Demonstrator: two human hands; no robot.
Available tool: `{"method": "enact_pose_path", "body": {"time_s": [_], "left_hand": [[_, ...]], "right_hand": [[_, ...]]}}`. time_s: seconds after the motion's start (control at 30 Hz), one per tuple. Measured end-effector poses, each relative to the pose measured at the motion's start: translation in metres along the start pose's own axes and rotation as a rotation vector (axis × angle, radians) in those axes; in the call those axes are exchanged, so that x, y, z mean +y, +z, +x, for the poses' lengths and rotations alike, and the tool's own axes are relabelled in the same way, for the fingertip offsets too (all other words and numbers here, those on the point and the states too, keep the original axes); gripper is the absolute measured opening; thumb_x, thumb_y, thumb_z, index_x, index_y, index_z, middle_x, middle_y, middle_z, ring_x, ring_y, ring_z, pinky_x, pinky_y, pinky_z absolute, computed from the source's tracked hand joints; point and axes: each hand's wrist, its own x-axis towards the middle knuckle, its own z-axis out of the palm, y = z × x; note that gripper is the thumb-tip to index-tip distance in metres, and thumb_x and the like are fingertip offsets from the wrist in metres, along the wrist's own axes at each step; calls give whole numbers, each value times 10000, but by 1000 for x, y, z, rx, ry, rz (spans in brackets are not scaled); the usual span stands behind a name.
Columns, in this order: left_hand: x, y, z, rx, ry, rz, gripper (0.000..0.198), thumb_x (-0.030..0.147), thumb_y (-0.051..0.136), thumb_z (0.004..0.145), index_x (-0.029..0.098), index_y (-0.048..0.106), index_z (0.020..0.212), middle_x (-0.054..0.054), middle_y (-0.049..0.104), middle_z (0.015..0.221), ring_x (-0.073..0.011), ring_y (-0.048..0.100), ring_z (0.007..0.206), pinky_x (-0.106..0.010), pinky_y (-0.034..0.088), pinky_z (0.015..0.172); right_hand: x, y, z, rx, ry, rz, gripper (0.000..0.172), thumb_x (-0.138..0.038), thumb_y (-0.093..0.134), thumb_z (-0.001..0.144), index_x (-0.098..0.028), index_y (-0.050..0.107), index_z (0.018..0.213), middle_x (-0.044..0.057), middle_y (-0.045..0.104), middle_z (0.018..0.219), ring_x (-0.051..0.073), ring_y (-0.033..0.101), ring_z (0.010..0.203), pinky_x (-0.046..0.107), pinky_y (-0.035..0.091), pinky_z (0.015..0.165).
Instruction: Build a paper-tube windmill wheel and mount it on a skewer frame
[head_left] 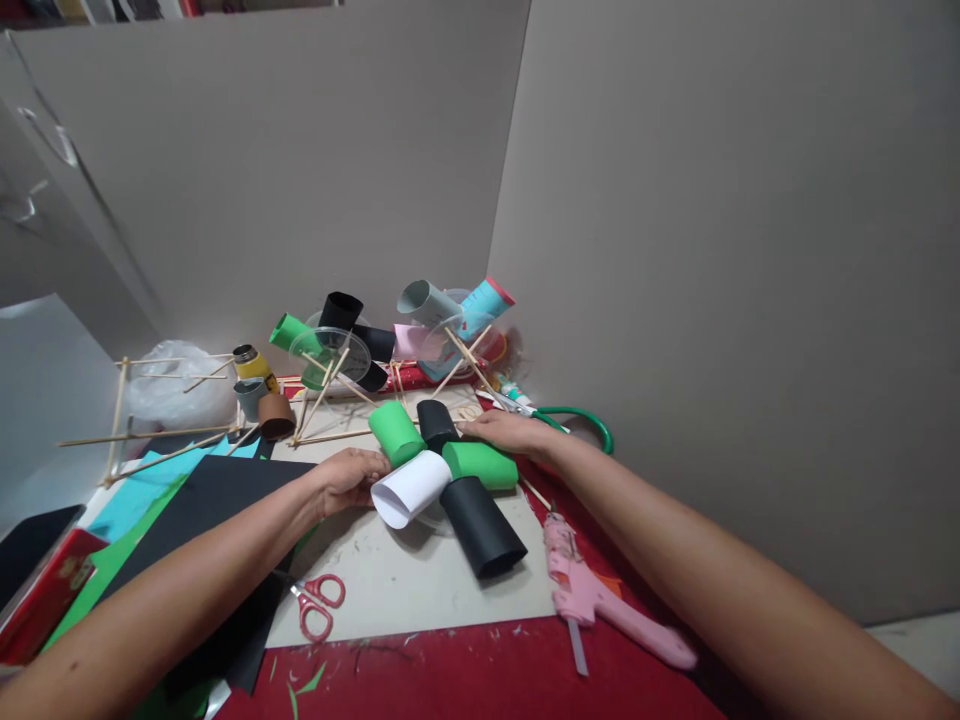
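A wheel of paper tubes sits on a clear plastic disc. It has a white tube, green tubes and black tubes. My left hand grips its left side by the white tube, fingertips partly hidden under it. On the far right side, my right hand holds it with fingers bent behind the green and black tubes. Behind stands a stick frame bearing similar tube wheels, one with a green tube, another with a light blue tube.
Red-handled scissors lie at the front left; a pink glue gun rests at the right. Green-handled scissors are by the wall. Black paper, a stick frame and a yellow bottle stand left.
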Motion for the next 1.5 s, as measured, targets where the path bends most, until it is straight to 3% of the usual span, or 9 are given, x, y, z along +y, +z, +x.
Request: {"method": "enact_pose_path", "body": {"time_s": [0.1,0.2,0.33,0.5,0.63,0.9,1.27,1.5], "left_hand": [[-7,6,-1,-46,15,-64,153,135,733,566,129,620,669,9,617,587,-97,547,498,-211,471,515],[-14,9,-2,-64,33,-116,175,123,709,598,116,659,766,-35,679,665,-121,591,534,-232,490,540],[-17,8,-5,-44,102,-185,204,107,710,614,111,671,814,-51,701,675,-125,597,527,-233,487,552],[-11,5,-13,9,209,-260,220,108,740,612,104,680,824,-62,718,701,-121,589,512,-224,452,528],[-11,6,-18,56,265,-315,207,130,747,625,106,678,819,-61,713,683,-137,599,523,-235,433,525],[-17,13,-31,84,307,-391,138,111,707,639,108,662,769,-33,678,622,-125,574,499,-227,420,496],[-29,10,-44,-68,270,-553,192,0,613,629,99,644,790,-56,693,664,-161,640,568,-272,497,618],[-38,9,-40,-73,178,-604,188,0,563,648,83,624,806,-109,717,695,-211,684,586,-299,529,596]], "right_hand": [[-3,-1,-3,-57,9,-11,361,-441,560,959,-139,667,791,-1,666,716,138,628,640,307,517,665],[-6,-4,-9,-5,-17,-10,371,-442,571,935,-143,693,750,21,684,695,153,623,665,292,490,663],[-16,-15,-25,184,-72,-17,411,-460,552,893,-146,684,664,20,655,629,190,604,672,283,446,627],[-37,-27,-68,499,-185,16,423,-456,445,903,-137,718,946,69,730,924,242,638,901,300,468,780],[-50,-16,-107,624,-272,25,428,-482,482,875,-149,722,995,102,751,970,257,670,876,337,497,785],[-66,24,-138,565,-409,-276,443,-469,540,865,-153,683,1141,135,706,1176,320,655,1063,482,502,908],[-73,32,-141,417,-370,-341,451,-414,577,839,-174,646,1214,99,713,1174,305,680,1014,456,531,860],[-73,42,-136,381,-339,-346,444,-374,566,831,-161,669,1208,104,732,1127,306,688,979,442,527,830]]}}
